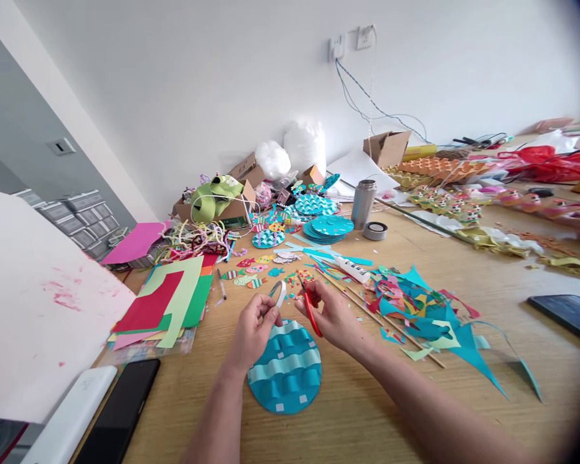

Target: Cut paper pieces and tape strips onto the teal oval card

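My left hand (258, 327) pinches a roll of white tape (281, 293) above the table. Opposite it, my right hand (329, 314) has its fingers in a pair of red-handled scissors (311, 310), the blades pointing up and left beside the tape. Below both hands lies a round blue paper disc (285, 370) with wavy light and dark blue strips across it and small white squares near its edge. Several paper fish (248, 280) and a heap of tiny coloured paper bits (297, 281) lie just beyond.
Paper scraps (430, 316) and thin wooden sticks (391, 330) lie to the right, near a white glue bottle (352, 269). Coloured sheets (174, 303) and a black phone (120, 412) are on the left. A metal flask (364, 205) stands behind, by stacked blue discs (329, 227).
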Action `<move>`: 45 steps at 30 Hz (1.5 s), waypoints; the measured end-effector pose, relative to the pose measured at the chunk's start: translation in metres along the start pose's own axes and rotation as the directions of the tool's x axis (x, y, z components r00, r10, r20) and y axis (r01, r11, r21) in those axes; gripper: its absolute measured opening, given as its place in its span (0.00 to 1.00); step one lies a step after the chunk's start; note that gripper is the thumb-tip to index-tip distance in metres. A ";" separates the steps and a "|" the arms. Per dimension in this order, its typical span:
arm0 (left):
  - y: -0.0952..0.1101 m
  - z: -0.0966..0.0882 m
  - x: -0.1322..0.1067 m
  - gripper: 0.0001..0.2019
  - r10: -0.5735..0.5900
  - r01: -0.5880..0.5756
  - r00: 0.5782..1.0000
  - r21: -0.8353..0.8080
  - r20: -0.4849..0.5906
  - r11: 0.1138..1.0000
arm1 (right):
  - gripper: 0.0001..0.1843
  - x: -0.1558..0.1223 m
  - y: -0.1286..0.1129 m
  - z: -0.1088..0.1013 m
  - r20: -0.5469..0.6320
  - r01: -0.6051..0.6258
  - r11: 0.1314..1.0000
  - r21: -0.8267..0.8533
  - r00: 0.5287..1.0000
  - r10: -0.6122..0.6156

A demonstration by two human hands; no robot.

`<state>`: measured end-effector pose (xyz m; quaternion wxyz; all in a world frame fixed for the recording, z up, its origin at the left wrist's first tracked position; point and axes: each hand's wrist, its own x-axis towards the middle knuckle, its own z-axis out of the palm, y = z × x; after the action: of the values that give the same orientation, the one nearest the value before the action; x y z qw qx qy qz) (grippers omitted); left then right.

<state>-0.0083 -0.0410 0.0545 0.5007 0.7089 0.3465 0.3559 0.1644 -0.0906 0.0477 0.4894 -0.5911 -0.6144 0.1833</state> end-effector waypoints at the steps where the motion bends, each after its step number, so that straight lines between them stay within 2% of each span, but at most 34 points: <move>1: 0.000 -0.001 0.000 0.09 -0.003 0.003 1.000 -0.028 -0.008 1.000 | 0.14 0.000 0.001 0.000 0.046 -0.013 0.999 -0.039 0.999 0.015; 5: 0.001 -0.003 0.001 0.09 -0.005 0.004 1.000 -0.093 -0.008 0.996 | 0.17 -0.001 0.004 0.003 0.153 -0.017 0.988 -0.155 0.987 0.041; 16: -0.001 -0.004 0.002 0.09 -0.029 0.029 1.000 -0.090 -0.001 0.996 | 0.16 -0.003 0.005 0.002 0.171 0.057 0.964 -0.258 0.985 -0.013; 24: 0.000 -0.003 0.002 0.10 -0.039 0.038 0.999 -0.090 -0.010 0.995 | 0.17 -0.003 0.003 -0.001 0.192 0.054 0.966 -0.252 0.981 -0.005; 35: 0.000 -0.005 0.002 0.11 -0.048 0.048 0.999 -0.064 -0.002 0.997 | 0.22 -0.002 0.006 -0.003 0.241 0.023 0.987 -0.156 0.970 0.015; 45: 0.000 -0.004 0.002 0.09 -0.030 0.030 1.000 -0.061 0.000 0.998 | 0.22 -0.001 0.008 -0.003 0.253 0.000 0.990 -0.138 0.967 0.035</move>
<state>-0.0110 -0.0373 0.0562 0.5270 0.6879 0.3465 0.3591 0.1712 -0.0908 0.0422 0.3631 -0.6002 -0.6780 0.2197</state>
